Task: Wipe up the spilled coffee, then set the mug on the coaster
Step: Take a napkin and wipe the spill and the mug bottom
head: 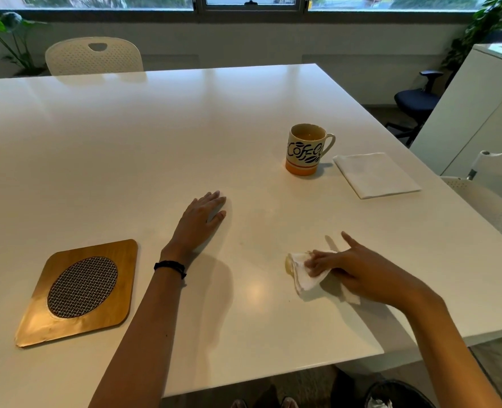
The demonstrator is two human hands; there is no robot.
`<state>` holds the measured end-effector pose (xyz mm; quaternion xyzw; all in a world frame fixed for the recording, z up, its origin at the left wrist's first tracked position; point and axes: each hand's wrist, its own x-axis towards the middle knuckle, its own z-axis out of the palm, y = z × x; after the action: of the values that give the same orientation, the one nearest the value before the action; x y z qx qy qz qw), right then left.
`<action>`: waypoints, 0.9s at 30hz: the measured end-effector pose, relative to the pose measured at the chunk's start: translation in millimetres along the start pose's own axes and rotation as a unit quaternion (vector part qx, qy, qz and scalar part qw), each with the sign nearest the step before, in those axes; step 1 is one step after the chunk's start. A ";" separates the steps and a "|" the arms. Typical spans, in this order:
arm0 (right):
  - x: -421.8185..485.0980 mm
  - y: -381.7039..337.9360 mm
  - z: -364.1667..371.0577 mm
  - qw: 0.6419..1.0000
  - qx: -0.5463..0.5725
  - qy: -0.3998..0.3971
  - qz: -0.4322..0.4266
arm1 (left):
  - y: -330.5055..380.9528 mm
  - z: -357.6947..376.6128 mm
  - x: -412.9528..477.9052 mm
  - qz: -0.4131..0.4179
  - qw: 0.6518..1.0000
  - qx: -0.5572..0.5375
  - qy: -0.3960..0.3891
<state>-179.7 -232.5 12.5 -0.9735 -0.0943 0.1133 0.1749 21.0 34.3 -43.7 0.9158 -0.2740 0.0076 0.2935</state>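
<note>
**One coaster, one mug, two napkins on the table**

One wooden coaster [80,291] lies far left. The left hand [198,223] rests flat, fingers spread, holding nothing. The right hand [351,270] presses a crumpled, coffee-stained napkin [301,272] under its fingertips. Beyond, one mug [304,150] holds brown liquid; a folded napkin [375,175] lies just beside it.
</note>
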 end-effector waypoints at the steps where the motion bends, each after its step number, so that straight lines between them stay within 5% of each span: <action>1: -2.0 4.7 -2.1 0.999 0.034 0.021 -0.003 | 0.0 0.2 0.1 0.000 1.000 -0.001 0.000; 3: -5.9 4.6 -9.5 0.984 0.140 0.107 -0.029 | -0.1 0.3 -0.1 0.000 1.000 -0.003 0.001; 6: -6.0 -5.5 -17.2 0.916 0.301 0.265 -0.019 | -0.5 0.9 -0.5 0.004 1.000 -0.004 0.001; 10: 6.8 -20.8 -5.9 0.829 0.360 0.424 0.047 | -1.7 1.3 -0.4 0.002 1.000 -0.002 0.002; 18: 22.2 -49.9 39.8 0.922 0.208 0.327 0.025 | -2.6 1.7 -0.8 -0.002 1.000 -0.003 0.001; 27: 7.2 -94.3 72.0 0.929 0.260 0.263 0.013 | -2.0 0.8 -0.3 -0.001 1.000 -0.001 0.002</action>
<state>-204.6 -121.1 -20.5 -0.8897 0.0005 -0.1242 0.4393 21.6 35.4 -45.5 0.9156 -0.2729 0.0090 0.2953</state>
